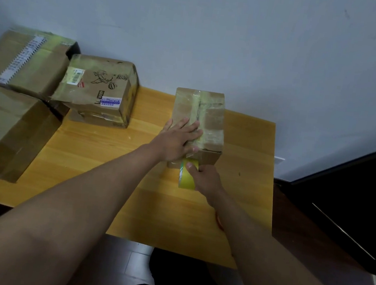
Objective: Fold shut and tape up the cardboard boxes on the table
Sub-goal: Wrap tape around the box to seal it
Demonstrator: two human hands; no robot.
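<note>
A small cardboard box [210, 119] stands near the far edge of the wooden table [101, 156], its top flaps folded down with a strip of tape along the centre seam. My left hand [178, 139] lies flat on the near part of its top, fingers straight, thumb over the front edge. My right hand [201, 179] grips a yellow tape roll [186, 177] held upright against the box's front face, thumb on the roll's top.
Three more cardboard boxes sit at the table's left: a large one [25, 60] at the back, a printed crumpled one [99, 90] beside it, and a big plain one [8, 131] at the front left. A dark cabinet [343, 207] stands to the right.
</note>
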